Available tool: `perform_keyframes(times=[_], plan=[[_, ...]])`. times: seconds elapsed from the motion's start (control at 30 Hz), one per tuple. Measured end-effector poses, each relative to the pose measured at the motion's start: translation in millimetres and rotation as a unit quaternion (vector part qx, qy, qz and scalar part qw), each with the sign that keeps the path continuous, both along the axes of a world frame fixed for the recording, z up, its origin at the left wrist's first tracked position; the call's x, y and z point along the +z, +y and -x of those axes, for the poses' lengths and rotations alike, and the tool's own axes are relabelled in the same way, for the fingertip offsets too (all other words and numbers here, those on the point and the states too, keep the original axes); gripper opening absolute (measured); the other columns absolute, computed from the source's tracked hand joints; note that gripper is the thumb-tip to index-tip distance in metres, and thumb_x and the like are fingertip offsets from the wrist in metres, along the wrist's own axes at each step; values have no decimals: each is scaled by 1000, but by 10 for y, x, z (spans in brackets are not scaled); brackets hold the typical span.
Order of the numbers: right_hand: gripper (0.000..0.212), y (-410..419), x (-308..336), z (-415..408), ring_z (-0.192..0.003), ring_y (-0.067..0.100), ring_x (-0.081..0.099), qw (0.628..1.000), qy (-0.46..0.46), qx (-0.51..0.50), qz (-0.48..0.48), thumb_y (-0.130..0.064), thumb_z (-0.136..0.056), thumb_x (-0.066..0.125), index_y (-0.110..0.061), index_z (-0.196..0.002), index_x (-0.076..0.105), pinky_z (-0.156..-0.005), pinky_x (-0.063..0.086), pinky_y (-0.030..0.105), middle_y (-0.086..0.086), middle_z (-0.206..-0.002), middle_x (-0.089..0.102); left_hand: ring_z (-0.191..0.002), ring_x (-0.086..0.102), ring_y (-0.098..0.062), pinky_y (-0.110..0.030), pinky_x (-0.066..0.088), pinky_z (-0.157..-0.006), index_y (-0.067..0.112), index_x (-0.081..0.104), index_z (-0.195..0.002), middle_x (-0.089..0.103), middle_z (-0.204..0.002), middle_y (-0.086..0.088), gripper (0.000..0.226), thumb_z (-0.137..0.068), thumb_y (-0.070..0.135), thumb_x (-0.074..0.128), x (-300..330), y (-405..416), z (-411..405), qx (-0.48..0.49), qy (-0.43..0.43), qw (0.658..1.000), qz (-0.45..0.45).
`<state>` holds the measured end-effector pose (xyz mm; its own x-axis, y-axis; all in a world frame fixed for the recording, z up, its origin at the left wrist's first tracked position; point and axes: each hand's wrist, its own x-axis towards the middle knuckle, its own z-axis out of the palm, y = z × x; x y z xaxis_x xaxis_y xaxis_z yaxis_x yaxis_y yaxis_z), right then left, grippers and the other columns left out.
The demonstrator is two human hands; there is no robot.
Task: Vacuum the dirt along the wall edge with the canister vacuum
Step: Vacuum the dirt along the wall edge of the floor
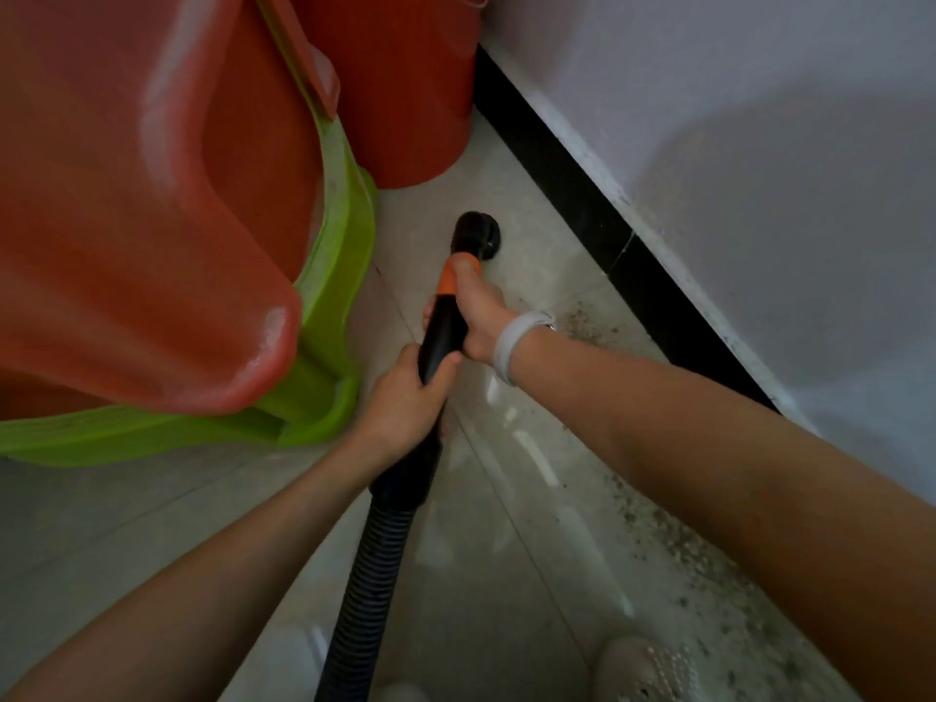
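Both hands wrapped round black vacuum wand [441, 331], right hand [478, 316] fwd by orange collar, left hand [405, 402] behind near hose [369, 575], nozzle [478, 235] on tile floor [152, 524] near black baseboard [582, 205], dirt [673, 539] along wall edge, red chair [152, 195] left.

Nothing here can be read: no lettering, brand, number or sign shows on anything in view.
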<state>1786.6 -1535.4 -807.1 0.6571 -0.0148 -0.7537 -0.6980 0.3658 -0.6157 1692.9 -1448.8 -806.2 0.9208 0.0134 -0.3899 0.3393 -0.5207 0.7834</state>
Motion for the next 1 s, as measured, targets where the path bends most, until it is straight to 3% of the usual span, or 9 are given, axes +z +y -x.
perform_keyframes(times=[0.13, 0.27, 0.5, 0.67, 0.73, 0.87, 1.0], plan=[[30, -1, 38, -208, -52, 22, 51, 1000, -10, -6, 1, -32, -96, 47, -6, -82, 46, -54, 48, 34, 11, -62, 51, -65, 64, -32, -45, 56, -67, 5, 49, -99, 65, -77, -19, 35, -95, 40, 49, 47, 25, -261, -19, 10, 1000, 13], [33, -168, 32, -204, -49, 20, 52, 999, 4, -41, 7, -35, -97, 44, -6, -83, 48, -50, 48, 31, 9, -59, 51, -70, 62, -33, -48, 54, -72, 14, 46, -91, 62, -79, -17, 27, -94, 41, 50, 50, -83, -316, -51, 23, 998, 32], [34, -469, -106, 368, -42, 18, 58, 994, 26, -98, 27, -38, -97, 42, -9, -80, 47, -54, 54, 33, 8, -62, 54, -53, 59, -13, -29, 46, -54, 23, 44, -81, 59, -64, 2, 23, -93, 42, 51, -72, -145, 116, -136, 37, 989, 35], [27, -713, -216, 718, -38, 17, 61, 989, 42, -131, 51, -33, -97, 44, -13, -80, 45, -40, 50, 25, 10, -76, 54, -44, 59, -17, -23, 45, -44, 13, 46, -86, 57, -56, 0, 27, -93, 38, 54, -133, -184, 338, -170, 99, 974, 114], [28, -744, -216, 690, -38, 16, 61, 989, 30, -127, 73, -33, -97, 43, -12, -79, 45, -40, 50, 25, 9, -73, 55, -44, 59, -15, -22, 45, -44, 15, 47, -85, 57, -56, 2, 27, -93, 40, 53, -137, -233, 304, -168, 91, 975, 110], [31, -710, -121, 356, -42, 17, 61, 994, -6, -62, 88, -33, -98, 42, -10, -77, 45, -57, 55, 35, 5, -58, 57, -47, 61, -16, -27, 47, -48, 20, 48, -85, 62, -60, -2, 25, -93, 44, 50, -106, -319, 98, -122, 50, 988, 80], [24, -657, -8, 52, -39, 16, 58, 998, -28, -19, 55, -29, -97, 43, -9, -83, 43, -54, 54, 35, 9, -69, 50, -44, 60, -18, -26, 46, -45, 18, 45, -84, 61, -55, -5, 25, -94, 41, 49, -56, -424, -68, -66, 26, 993, 90]])
